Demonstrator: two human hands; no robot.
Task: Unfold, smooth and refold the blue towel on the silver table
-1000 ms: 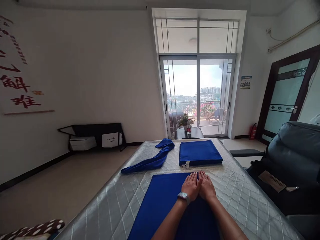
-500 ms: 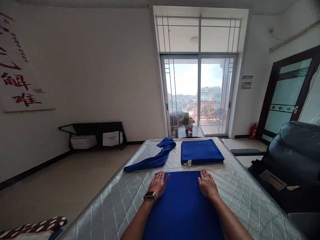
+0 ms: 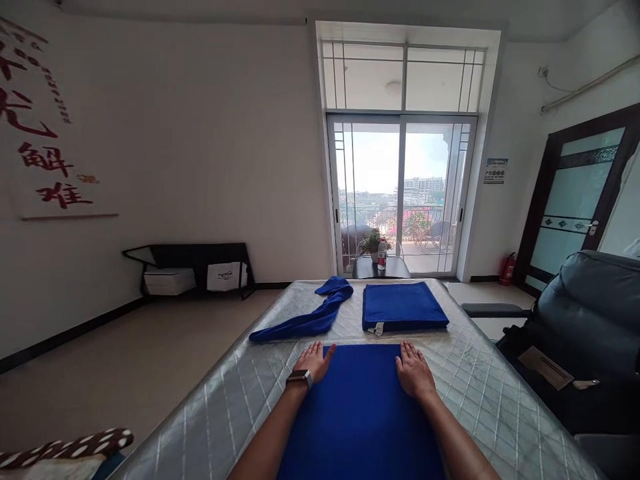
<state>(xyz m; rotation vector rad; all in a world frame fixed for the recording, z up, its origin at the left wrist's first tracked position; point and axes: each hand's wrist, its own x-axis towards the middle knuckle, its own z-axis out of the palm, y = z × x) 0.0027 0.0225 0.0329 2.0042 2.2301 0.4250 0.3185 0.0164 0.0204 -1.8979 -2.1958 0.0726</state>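
Note:
A blue cloth [image 3: 363, 413] lies flat in front of me on the silver quilted mattress [image 3: 480, 387], its near end cut off by the bottom of the view. My left hand [image 3: 314, 361], with a watch on the wrist, rests flat at the cloth's far left corner, thumb spread from the fingers. At the far right corner, my right hand [image 3: 416, 370] presses down flat with fingers stretched out. Beyond the hands sits a neatly folded blue cloth [image 3: 403, 303] with a white tag. Left of it lies a long, twisted blue cloth strip [image 3: 310, 320].
A dark armchair [image 3: 590, 313] holding a card stands close on the right. Past the mattress is a small table [image 3: 363, 268] with a plant and a bottle [image 3: 382, 255], before sliding glass doors. A black rack [image 3: 197, 257] with white boxes stands at the left wall.
The view has tilted up slightly and shifted left. My left hand has moved slightly outward at the corner; the right hand stays at its corner. The folded cloth and strip lie as before.

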